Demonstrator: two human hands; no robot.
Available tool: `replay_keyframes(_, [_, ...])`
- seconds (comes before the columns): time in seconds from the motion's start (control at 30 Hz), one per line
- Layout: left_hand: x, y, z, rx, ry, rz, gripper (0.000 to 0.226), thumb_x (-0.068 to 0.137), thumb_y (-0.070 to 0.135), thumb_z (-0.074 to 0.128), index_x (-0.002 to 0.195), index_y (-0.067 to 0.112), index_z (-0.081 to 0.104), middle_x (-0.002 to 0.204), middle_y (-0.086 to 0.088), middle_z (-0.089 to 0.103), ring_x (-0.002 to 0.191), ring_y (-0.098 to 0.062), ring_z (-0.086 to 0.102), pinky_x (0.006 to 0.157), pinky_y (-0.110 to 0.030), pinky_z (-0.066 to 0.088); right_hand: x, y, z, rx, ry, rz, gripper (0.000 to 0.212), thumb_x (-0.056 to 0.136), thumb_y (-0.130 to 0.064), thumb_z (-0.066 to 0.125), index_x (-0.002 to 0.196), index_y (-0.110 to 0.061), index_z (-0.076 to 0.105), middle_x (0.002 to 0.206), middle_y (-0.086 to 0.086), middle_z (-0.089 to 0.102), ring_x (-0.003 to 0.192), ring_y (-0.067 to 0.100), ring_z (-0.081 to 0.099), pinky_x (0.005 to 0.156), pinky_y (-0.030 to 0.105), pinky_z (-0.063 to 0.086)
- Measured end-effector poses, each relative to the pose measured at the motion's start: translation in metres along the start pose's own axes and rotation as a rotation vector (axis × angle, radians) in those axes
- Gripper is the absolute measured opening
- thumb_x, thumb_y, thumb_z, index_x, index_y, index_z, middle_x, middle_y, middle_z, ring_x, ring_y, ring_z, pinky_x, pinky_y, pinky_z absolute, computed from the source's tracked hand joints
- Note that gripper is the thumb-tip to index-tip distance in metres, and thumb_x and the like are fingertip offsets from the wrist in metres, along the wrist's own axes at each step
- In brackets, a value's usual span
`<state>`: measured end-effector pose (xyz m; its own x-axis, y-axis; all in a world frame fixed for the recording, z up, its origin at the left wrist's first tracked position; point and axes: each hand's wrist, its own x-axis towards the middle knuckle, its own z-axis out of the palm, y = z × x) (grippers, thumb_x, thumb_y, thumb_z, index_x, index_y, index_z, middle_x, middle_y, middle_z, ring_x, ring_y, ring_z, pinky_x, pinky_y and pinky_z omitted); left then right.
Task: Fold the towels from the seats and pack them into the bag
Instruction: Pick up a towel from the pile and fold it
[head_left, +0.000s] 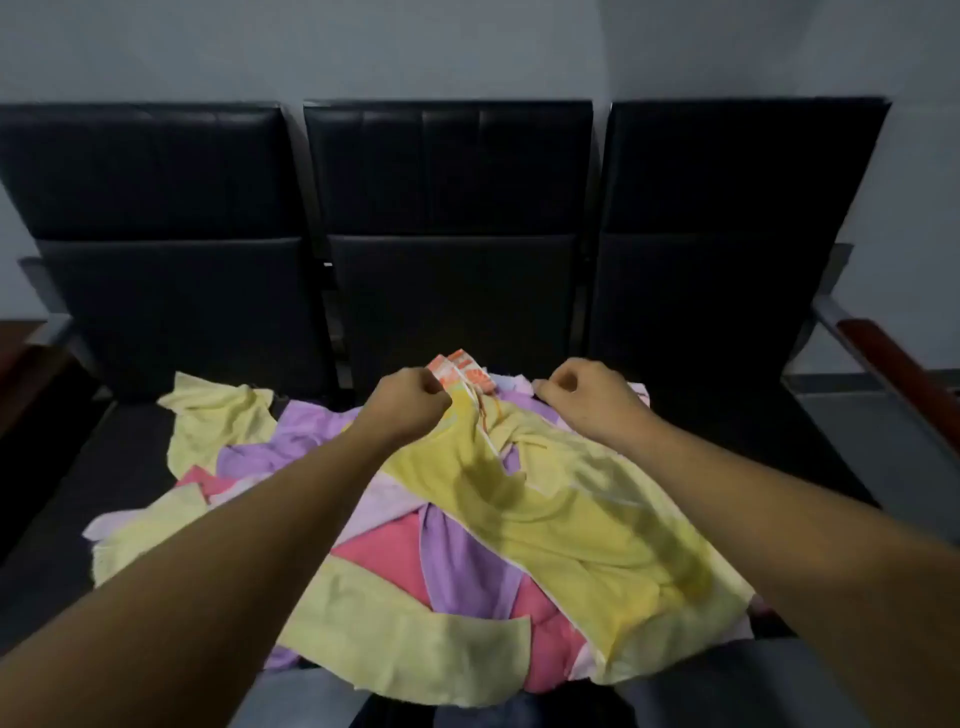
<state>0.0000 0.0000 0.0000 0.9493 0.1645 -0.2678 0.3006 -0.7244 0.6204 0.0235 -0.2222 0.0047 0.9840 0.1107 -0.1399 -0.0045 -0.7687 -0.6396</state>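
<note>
Closest to the lens are the person's knees in grey-blue trousers (311, 696), tucked right against the front edge of the middle seat (452, 291). Both bare forearms reach out from there over that seat's cushion.

The towel pile (462, 571) is sprawled across the front of the middle seat and spills onto the seat to its left (156, 291). It's a jumble of pink, purple, lilac and yellow cloth, all unfolded. A pale yellow one (395, 639) hangs over the front lip of the middle seat. The big yellow towel (571, 519) lies on top, running from the front right corner of the cushion toward the backrest. One more pale yellow towel (218, 415) sits crumpled over on the left seat, next to the gap.

Further in, the left hand (410, 400) is balled into a fist and grips the bunched far edge of the big yellow towel. The orange-and-white tags (462, 371) poke out right beside its knuckles. The right hand (582, 392) is just to the right of those tags. Its fingers are curled and pinch a pale cloth edge (535, 387). Honestly can't tell which towel that edge belongs to.

Behind it all are the black padded backrests. There's a third seat (727, 260) to the right of the middle one, with a reddish wooden armrest (893, 358) on its far side, then a plain grey wall (467, 47).
</note>
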Motion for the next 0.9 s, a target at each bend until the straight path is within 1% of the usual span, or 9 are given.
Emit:
replay_keyframes(0.17, [0.031,-0.077,0.084,-0.263,0.006,-0.191,0.026,0.081,0.021,0.058,0.089,-0.002,0.067,0.093,-0.021,0.072,0.090,-0.038,0.071,0.084,-0.049,0.060,0.015,0.059,0.087,-0.007,-0.034,-0.024,0.030,0.092,-0.036,0.067,0.110,-0.012,0.065,0.104,0.003,0.066,0.094,0.018,0.059,0.074,0.030,0.042])
replay_keyframes(0.37, [0.059,-0.140,0.153,-0.770,0.055,-0.508,0.013,0.092,0.011,0.056,0.085,0.003,0.050,0.097,-0.020,0.054,0.076,-0.038,0.062,0.067,-0.044,0.059,0.037,0.100,0.166,-0.041,-0.026,-0.108,0.015,0.092,-0.029,0.067,0.094,-0.019,0.056,0.097,-0.003,0.056,0.085,0.012,0.052,0.064,0.025,0.033])
replay_keyframes(0.43, [0.068,-0.151,0.166,-0.886,0.109,-0.511,0.012,0.090,0.012,0.062,0.094,0.004,0.053,0.103,-0.020,0.054,0.084,-0.038,0.063,0.054,-0.039,0.060,0.041,0.106,0.182,-0.045,-0.004,-0.121,0.016,0.092,-0.028,0.067,0.096,-0.017,0.056,0.089,-0.008,0.053,0.092,0.016,0.052,0.069,0.028,0.033])
replay_keyframes(0.5, [0.077,-0.162,0.176,-0.954,0.169,-0.503,0.028,0.083,0.014,0.067,0.107,0.002,0.057,0.103,-0.019,0.057,0.081,-0.034,0.064,0.057,-0.040,0.062,0.044,0.109,0.192,-0.025,-0.004,-0.104,0.015,0.094,-0.026,0.066,0.095,-0.016,0.055,0.079,-0.015,0.047,0.086,0.014,0.048,0.068,0.028,0.033])
replay_keyframes(0.57, [0.080,-0.168,0.182,-0.908,0.240,-0.476,0.026,0.078,0.014,0.067,0.099,-0.001,0.061,0.083,-0.017,0.060,0.063,-0.030,0.060,0.067,-0.039,0.060,0.048,0.112,0.200,-0.007,-0.012,-0.059,0.019,0.094,-0.022,0.067,0.082,-0.017,0.053,0.075,-0.014,0.048,0.080,0.014,0.049,0.063,0.029,0.034])
replay_keyframes(0.63, [0.080,-0.171,0.185,-0.876,0.295,-0.433,0.015,0.084,0.013,0.067,0.083,0.001,0.059,0.064,-0.014,0.055,0.051,-0.026,0.051,0.062,-0.034,0.048,0.055,0.115,0.207,-0.002,0.005,-0.037,0.015,0.091,-0.018,0.070,0.079,-0.014,0.061,0.080,-0.003,0.061,0.082,0.020,0.058,0.063,0.030,0.042])
replay_keyframes(0.7, [0.080,-0.172,0.184,-0.974,0.303,-0.394,0.017,0.089,0.017,0.069,0.081,0.005,0.059,0.061,-0.011,0.052,0.049,-0.023,0.048,0.055,-0.030,0.043,0.060,0.116,0.206,0.018,0.006,0.000,0.013,0.087,-0.015,0.073,0.094,-0.004,0.070,0.094,0.010,0.071,0.085,0.026,0.064,0.073,0.033,0.052])
replay_keyframes(0.8, [0.072,-0.167,0.181,-1.220,0.205,-0.284,0.009,0.094,0.015,0.065,0.088,0.010,0.062,0.059,-0.002,0.054,0.040,-0.012,0.048,0.042,-0.021,0.039,0.066,0.116,0.200,0.110,-0.063,0.079,0.025,0.085,-0.016,0.079,0.103,-0.002,0.071,0.095,0.010,0.068,0.086,0.023,0.063,0.080,0.033,0.053])
replay_keyframes(0.9, [0.059,-0.160,0.175,-1.460,0.113,-0.174,0.009,0.095,0.008,0.056,0.087,0.008,0.057,0.053,-0.001,0.054,0.039,-0.008,0.052,0.045,-0.020,0.047,0.059,0.113,0.186,0.486,-0.147,0.101,0.039,0.080,-0.015,0.078,0.117,-0.010,0.067,0.110,0.014,0.072,0.098,0.028,0.072,0.090,0.046,0.059])
